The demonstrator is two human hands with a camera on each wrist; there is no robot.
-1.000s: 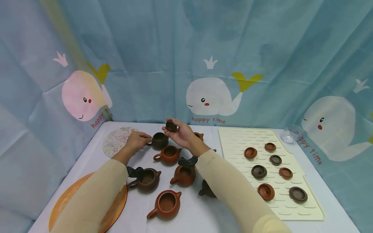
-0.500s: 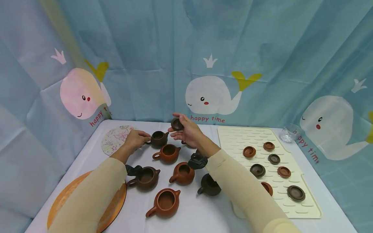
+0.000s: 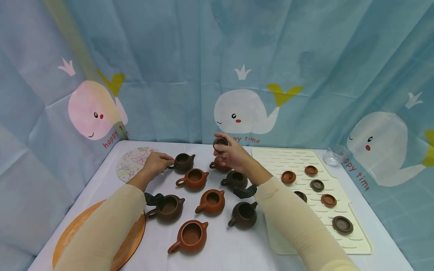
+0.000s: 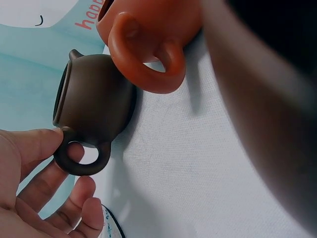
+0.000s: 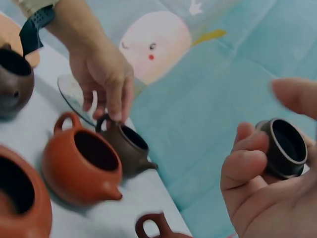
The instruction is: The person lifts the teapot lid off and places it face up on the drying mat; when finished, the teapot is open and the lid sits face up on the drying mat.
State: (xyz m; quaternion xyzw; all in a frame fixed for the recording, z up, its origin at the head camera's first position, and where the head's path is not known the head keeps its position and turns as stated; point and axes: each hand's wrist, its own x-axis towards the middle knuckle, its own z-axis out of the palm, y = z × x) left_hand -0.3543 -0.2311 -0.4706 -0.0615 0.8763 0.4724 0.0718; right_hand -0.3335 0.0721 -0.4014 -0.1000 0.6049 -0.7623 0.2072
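At the far left of the table, my left hand (image 3: 157,162) pinches the ring handle (image 4: 83,171) of a small dark brown teapot (image 3: 183,165), thumb on top of the loop. The pot stands upright without a lid, spout pointing right. My right hand (image 3: 239,155) holds a dark teapot lid (image 5: 284,171) in the air by curled fingers, its hollow rimmed side showing in the right wrist view. The lid is right of the pot, above a red-brown teapot (image 3: 222,165) that the hand partly hides. An orange-red teapot (image 3: 193,179) stands just in front of the dark one.
Several more lidless teapots, such as an orange-red one (image 3: 191,237) in front, fill the middle. On the right, a cream ribbed mat (image 3: 285,235) bears several lids; a clear bowl (image 3: 335,156) stands behind it. A round orange board (image 3: 135,237) and a floral disc (image 3: 130,163) lie left.
My right hand has moved right with the lid, away from the dark teapot, and the lid has turned. The left hand stays on the handle.
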